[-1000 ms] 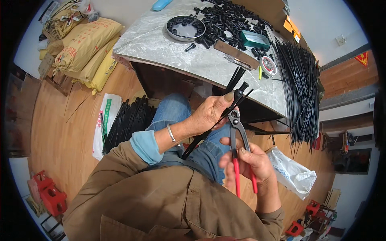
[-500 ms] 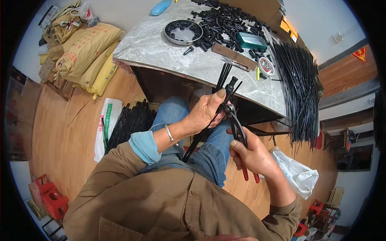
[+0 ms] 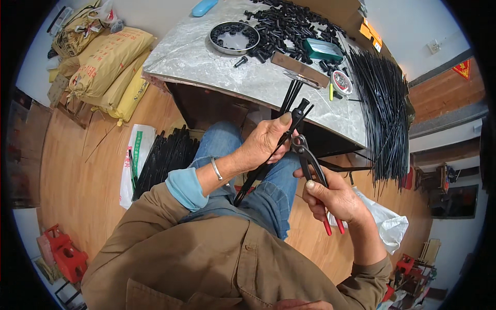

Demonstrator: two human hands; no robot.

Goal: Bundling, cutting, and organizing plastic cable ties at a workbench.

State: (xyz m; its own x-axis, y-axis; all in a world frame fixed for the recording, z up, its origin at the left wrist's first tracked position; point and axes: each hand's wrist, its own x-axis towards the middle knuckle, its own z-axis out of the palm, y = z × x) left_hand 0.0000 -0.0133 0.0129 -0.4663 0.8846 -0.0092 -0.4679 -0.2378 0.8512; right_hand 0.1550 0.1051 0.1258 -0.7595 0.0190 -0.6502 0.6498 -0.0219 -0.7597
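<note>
My left hand (image 3: 264, 140) is closed around several thin black rods (image 3: 249, 185), its thumb pressing near a black fitting (image 3: 298, 110) with a flared end that sticks up above the fist. The rods slant down between my knees. In my right hand (image 3: 335, 195) is a pair of pincers (image 3: 313, 166) with red-tipped handles, held palm-side round the grips. Their rounded jaws sit just right of the left fingers, close beside the rods; whether they touch cannot be made out. Another group of black rods (image 3: 292, 95) rises behind the fitting, leaning against the table edge.
On the grey table (image 3: 181, 57) are a pile of black fittings (image 3: 289, 26), a round metal dish (image 3: 235, 50), a green box (image 3: 323, 50), a small red-and-white bowl (image 3: 342, 81) and a rod stack (image 3: 380, 108). Another bundle (image 3: 168, 160) lies on the floor at left, near yellow sacks (image 3: 111, 62).
The pincers and my right hand have shifted slightly right and down, drawing the jaws a little away from the rods. My left hand keeps its grip almost unmoved.
</note>
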